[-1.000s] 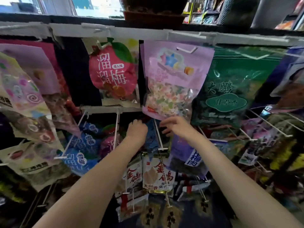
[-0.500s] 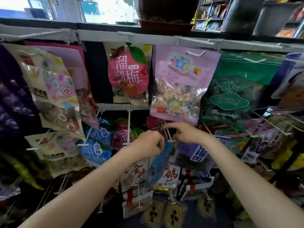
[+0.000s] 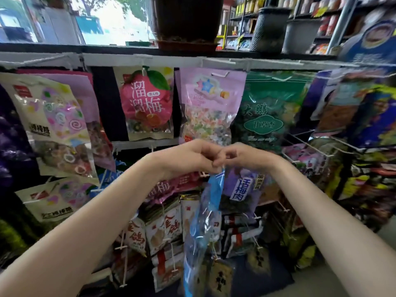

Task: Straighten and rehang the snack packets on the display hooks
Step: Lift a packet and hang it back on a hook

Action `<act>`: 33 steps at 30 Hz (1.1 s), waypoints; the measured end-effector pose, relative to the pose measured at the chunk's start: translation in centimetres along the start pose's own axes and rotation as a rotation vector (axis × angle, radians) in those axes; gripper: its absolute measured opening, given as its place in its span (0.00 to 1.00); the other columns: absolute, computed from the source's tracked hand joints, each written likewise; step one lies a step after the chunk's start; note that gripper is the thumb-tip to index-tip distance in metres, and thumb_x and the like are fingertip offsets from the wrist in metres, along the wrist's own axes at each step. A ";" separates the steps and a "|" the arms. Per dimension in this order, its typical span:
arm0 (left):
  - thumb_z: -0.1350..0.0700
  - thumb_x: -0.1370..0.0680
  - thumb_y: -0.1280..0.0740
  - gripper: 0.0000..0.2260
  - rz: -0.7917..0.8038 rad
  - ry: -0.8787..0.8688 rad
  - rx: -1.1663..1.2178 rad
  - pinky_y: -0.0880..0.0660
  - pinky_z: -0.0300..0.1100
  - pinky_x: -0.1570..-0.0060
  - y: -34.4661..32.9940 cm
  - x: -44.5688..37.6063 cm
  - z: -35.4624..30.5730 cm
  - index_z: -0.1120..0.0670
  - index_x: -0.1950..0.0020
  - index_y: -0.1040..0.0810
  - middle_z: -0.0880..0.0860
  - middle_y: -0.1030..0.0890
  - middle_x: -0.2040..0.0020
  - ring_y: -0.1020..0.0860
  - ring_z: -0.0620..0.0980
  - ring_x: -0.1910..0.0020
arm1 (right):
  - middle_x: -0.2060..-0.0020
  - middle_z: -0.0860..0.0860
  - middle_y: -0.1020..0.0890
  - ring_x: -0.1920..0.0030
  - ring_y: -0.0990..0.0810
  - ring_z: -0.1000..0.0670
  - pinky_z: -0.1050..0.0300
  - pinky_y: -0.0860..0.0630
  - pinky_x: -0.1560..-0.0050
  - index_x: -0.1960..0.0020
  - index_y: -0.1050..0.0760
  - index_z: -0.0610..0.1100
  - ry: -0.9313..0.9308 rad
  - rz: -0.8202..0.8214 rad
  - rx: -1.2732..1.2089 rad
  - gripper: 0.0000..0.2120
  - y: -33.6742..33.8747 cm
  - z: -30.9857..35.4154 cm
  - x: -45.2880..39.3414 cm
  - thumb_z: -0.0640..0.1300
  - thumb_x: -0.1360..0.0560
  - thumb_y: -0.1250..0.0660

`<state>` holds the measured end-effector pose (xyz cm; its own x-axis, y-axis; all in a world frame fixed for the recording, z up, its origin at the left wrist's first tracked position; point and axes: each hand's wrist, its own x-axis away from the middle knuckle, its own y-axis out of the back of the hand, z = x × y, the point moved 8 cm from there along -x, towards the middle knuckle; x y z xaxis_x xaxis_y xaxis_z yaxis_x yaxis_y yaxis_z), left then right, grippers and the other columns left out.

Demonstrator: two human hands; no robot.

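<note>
1. Left hand (image 3: 188, 156) and right hand (image 3: 246, 156) meet, fingers pinched closed on the blue packet's (image 3: 205, 213) top edge, steadying its hang hole.
2. The packet dangles freely below, off any hook, in front of the rack.

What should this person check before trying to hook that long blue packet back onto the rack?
1. Both hands on the packet's top: ok. Left hand and right hand pinch the top of the blue packet.
2. Packet hanging straight: ok, it dangles edge-on below the fingers.
3. Hang hole lined up with a hook: cannot tell, the fingers hide it.
4. Free hook in reach: cannot tell, none shows behind the hands.
5. Neighbours out of the way: not ok, the purple packet sits right behind it.
</note>
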<state>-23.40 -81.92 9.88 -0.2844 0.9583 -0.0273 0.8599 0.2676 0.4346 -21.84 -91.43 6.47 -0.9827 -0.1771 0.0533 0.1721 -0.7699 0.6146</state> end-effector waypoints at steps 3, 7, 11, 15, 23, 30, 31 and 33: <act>0.68 0.31 0.39 0.09 -0.038 -0.043 0.254 0.29 0.29 0.66 0.9 -1.6 -2.9 0.55 0.67 0.31 0.46 0.28 0.70 0.29 0.40 0.69 | 0.67 0.50 0.21 0.70 0.21 0.54 0.65 0.25 0.71 0.54 0.26 0.39 -0.051 -0.122 -0.303 0.03 4.2 -1.4 3.1 0.34 0.24 0.38; 0.66 0.25 0.38 0.06 -0.270 0.036 0.024 0.27 0.31 0.63 3.3 -5.7 -4.2 0.55 0.57 0.25 0.51 0.25 0.59 0.26 0.45 0.61 | 0.75 0.53 0.20 0.75 0.21 0.56 0.67 0.27 0.76 0.60 0.25 0.42 -0.063 -0.352 -0.345 0.06 10.6 -2.5 7.7 0.34 0.26 0.36; 0.59 0.24 0.34 0.05 -0.238 -0.019 -0.571 0.26 0.44 0.54 0.5 -13.1 -6.6 0.52 0.49 0.22 0.56 0.20 0.57 0.25 0.49 0.60 | 0.70 0.50 0.20 0.75 0.20 0.54 0.66 0.27 0.76 0.56 0.24 0.37 -0.112 -0.402 -0.162 0.01 15.6 -4.1 10.9 0.34 0.26 0.34; 0.51 0.25 0.33 0.09 -0.256 -0.147 -0.796 0.27 0.38 0.55 -5.3 -21.7 -10.6 0.54 0.49 0.19 0.49 0.19 0.57 0.23 0.46 0.58 | 0.65 0.46 0.21 0.75 0.19 0.53 0.65 0.26 0.76 0.55 0.24 0.35 -0.108 -0.446 -0.067 0.01 21.3 -7.0 13.6 0.33 0.26 0.34; 0.56 0.26 0.31 0.05 -0.303 -0.142 -0.763 0.33 0.27 0.66 -11.0 -36.7 -13.0 0.56 0.56 0.18 0.47 0.21 0.64 0.27 0.39 0.67 | 0.66 0.43 0.21 0.76 0.20 0.54 0.66 0.26 0.75 0.56 0.24 0.36 -0.078 -0.466 -0.070 0.01 33.4 -15.2 18.8 0.33 0.26 0.33; 0.56 0.25 0.31 0.04 -0.210 -0.057 -0.634 0.30 0.33 0.60 -12.8 -42.4 -11.1 0.49 0.60 0.22 0.42 0.22 0.65 0.26 0.37 0.66 | 0.65 0.43 0.19 0.72 0.18 0.52 0.64 0.24 0.71 0.58 0.23 0.38 -0.072 -0.466 -0.056 0.02 38.0 -20.5 20.0 0.34 0.26 0.33; 0.56 0.25 0.32 0.05 -0.203 -0.048 -0.637 0.29 0.35 0.59 -12.8 -42.6 -10.8 0.49 0.60 0.22 0.43 0.21 0.64 0.25 0.39 0.65 | 0.66 0.44 0.19 0.72 0.18 0.52 0.64 0.24 0.72 0.58 0.23 0.38 -0.067 -0.469 -0.050 0.03 38.4 -20.8 19.9 0.34 0.26 0.33; 0.57 0.24 0.32 0.05 -0.208 -0.036 -0.608 0.27 0.38 0.56 -12.5 -42.8 -10.4 0.50 0.60 0.21 0.47 0.19 0.61 0.23 0.42 0.62 | 0.67 0.45 0.18 0.72 0.18 0.52 0.65 0.25 0.72 0.59 0.22 0.40 -0.050 -0.459 -0.035 0.04 39.0 -21.1 19.5 0.34 0.27 0.32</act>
<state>-26.40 -127.33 14.94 -0.3955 0.8983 -0.1915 0.3916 0.3535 0.8495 -32.88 -137.81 14.85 -0.9598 0.2161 -0.1792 -0.2800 -0.7820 0.5568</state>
